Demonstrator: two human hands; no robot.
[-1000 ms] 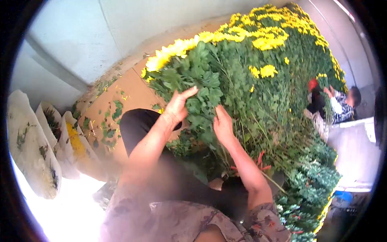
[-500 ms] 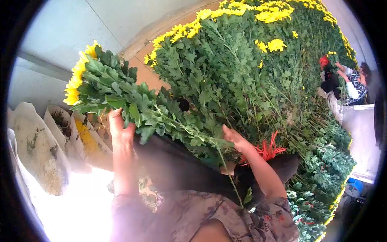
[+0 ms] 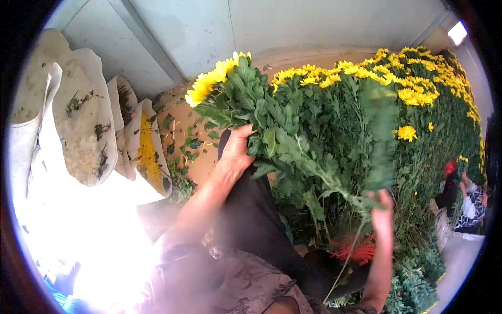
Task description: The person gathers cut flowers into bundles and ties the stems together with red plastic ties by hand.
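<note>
My left hand (image 3: 238, 149) is closed round a bunch of yellow chrysanthemums (image 3: 277, 120), just below the leafy heads. The flowers point up and left, and one long bare stem trails down right toward my lap. Beyond the trailing stems, my right hand (image 3: 383, 206) grips a single chrysanthemum stem (image 3: 380, 141), held upright and smeared by motion, with a faint yellow bloom at its top. Behind both hands stands a large heap of cut chrysanthemums (image 3: 334, 125), yellow heads along its upper edge.
Red ties (image 3: 358, 250) lie by my knee. White sacks (image 3: 83, 115) stand at the left, one with yellow petals (image 3: 148, 152). Leaf scraps (image 3: 191, 144) litter the floor. Another person (image 3: 470, 206) sits at the far right beside the heap. A pale wall (image 3: 198, 31) rises behind.
The view has turned left, so everything appears further right. My right hand, earlier near the bunch's stems with fingers out, now holds up a chrysanthemum stem. My left hand keeps the bunch.
</note>
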